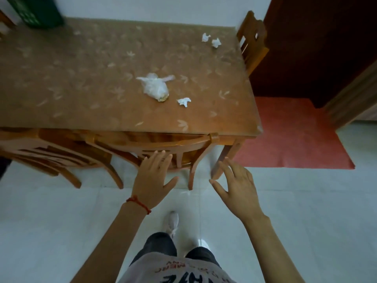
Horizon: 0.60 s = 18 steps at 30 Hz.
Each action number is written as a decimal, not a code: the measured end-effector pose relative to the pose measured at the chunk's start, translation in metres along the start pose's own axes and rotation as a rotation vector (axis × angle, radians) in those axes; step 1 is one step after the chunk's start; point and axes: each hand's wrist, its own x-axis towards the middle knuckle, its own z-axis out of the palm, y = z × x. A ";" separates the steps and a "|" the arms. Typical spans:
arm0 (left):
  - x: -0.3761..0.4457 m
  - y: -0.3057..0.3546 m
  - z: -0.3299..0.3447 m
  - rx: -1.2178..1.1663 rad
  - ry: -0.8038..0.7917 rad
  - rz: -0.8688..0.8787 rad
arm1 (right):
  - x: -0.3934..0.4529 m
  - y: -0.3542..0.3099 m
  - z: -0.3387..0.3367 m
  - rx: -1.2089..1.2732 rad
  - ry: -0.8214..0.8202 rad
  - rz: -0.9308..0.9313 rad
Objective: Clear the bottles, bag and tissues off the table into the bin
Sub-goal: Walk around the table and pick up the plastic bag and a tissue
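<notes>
A knotted clear plastic bag (154, 87) lies near the middle right of the brown table (71, 82). One crumpled white tissue (184, 101) sits just right of the bag. Two more tissues (206, 37) (216, 42) lie at the far right corner. No bottles or bin show. My left hand (155, 178), with a red string on the wrist, is spread open below the table's front edge, over a chair back. My right hand (236, 185) is open too, fingers apart, near the table's right front leg. Neither hand holds anything.
Wooden chairs (155, 148) (40, 154) are tucked under the front edge; another chair (253, 39) stands at the right end. A dark green box (34, 11) stands at the far left corner. A red mat (293, 135) and dark doorway (318, 48) lie right. White tile floor (61, 221) is underfoot.
</notes>
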 end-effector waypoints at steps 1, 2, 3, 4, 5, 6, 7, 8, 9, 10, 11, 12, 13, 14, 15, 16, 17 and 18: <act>0.006 -0.003 -0.002 -0.008 0.006 -0.005 | 0.009 -0.001 0.000 0.009 0.004 -0.007; 0.013 -0.005 -0.005 -0.011 0.017 -0.009 | 0.019 -0.002 -0.001 0.014 0.012 -0.014; 0.022 -0.007 -0.008 -0.008 0.026 -0.014 | 0.029 -0.003 -0.002 0.020 0.018 -0.019; 0.031 -0.011 -0.010 -0.013 0.034 -0.017 | 0.040 -0.004 -0.002 0.027 0.030 -0.028; 0.042 -0.015 -0.013 -0.024 0.041 -0.016 | 0.051 -0.005 -0.004 0.033 0.038 -0.033; 0.053 -0.020 -0.015 -0.020 0.054 -0.009 | 0.063 -0.006 -0.004 0.036 0.052 -0.036; 0.065 -0.024 -0.018 -0.021 0.059 -0.003 | 0.075 -0.007 -0.005 0.040 0.067 -0.033; 0.077 -0.030 -0.020 -0.018 0.067 0.007 | 0.088 -0.008 -0.005 0.042 0.083 -0.028; 0.090 -0.035 -0.023 -0.013 0.073 0.009 | 0.101 -0.009 -0.006 0.048 0.090 -0.014; 0.102 -0.041 -0.027 -0.008 0.065 0.009 | 0.114 -0.011 -0.005 0.045 0.093 -0.001; 0.115 -0.046 -0.032 -0.003 0.047 0.002 | 0.127 -0.013 -0.005 0.043 0.091 0.017; 0.127 -0.052 -0.037 -0.004 0.018 -0.004 | 0.141 -0.015 -0.005 0.036 0.101 0.022; 0.138 -0.059 -0.042 -0.010 -0.006 -0.003 | 0.154 -0.017 -0.005 0.034 0.107 0.031; 0.149 -0.065 -0.047 -0.001 -0.003 0.004 | 0.167 -0.020 -0.004 0.029 0.112 0.031; 0.160 -0.071 -0.053 0.007 -0.002 -0.006 | 0.180 -0.024 -0.006 0.028 0.102 0.037; 0.171 -0.079 -0.055 0.004 0.000 -0.021 | 0.193 -0.026 -0.004 0.024 0.091 0.040; 0.181 -0.086 -0.057 -0.005 0.001 -0.031 | 0.206 -0.030 -0.005 0.020 0.083 0.045; 0.191 -0.094 -0.058 -0.018 -0.005 -0.040 | 0.219 -0.032 -0.005 0.017 0.096 0.040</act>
